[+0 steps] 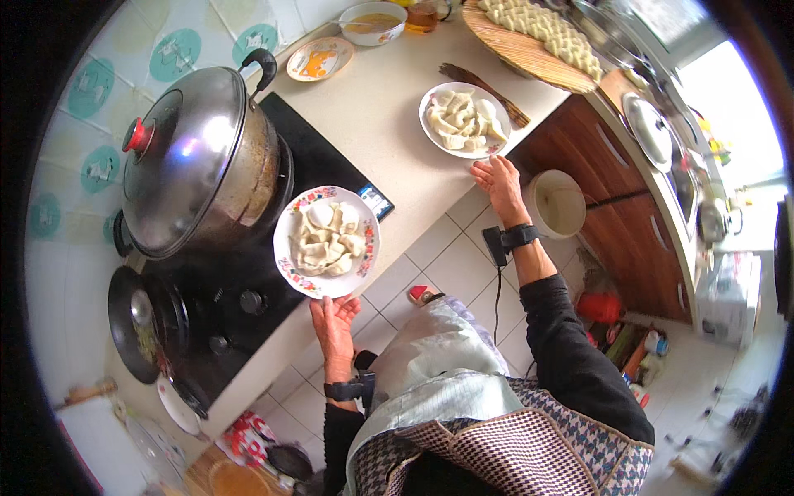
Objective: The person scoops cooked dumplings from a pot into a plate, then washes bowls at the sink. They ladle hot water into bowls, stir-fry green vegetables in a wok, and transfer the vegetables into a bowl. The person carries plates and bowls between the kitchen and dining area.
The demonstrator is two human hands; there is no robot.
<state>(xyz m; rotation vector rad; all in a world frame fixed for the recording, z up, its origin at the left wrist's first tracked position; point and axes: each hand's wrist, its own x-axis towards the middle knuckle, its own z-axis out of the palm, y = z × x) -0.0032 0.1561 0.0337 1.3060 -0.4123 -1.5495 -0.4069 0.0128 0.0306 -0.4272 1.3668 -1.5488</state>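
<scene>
My left hand [335,327] is palm up at the near rim of a white plate with a flowered rim [293,265], its fingertips touching or just under the rim. Whether it bears the plate's weight I cannot tell. Boiled dumplings [329,242] lie on this plate, over the corner of the black cooktop. My right hand [501,187] is at the counter's front edge, fingers apart, beside a second white plate [434,137]. It holds nothing that I can see. More dumplings [462,121] are heaped on that plate.
A lidded steel pot [186,161] stands on the cooktop [229,335]. Rows of uncooked dumplings [546,31] cover a round straw tray [496,37]. Behind lie a small plate [319,59] and a bowl [372,25]. A bucket [556,203] stands on the floor.
</scene>
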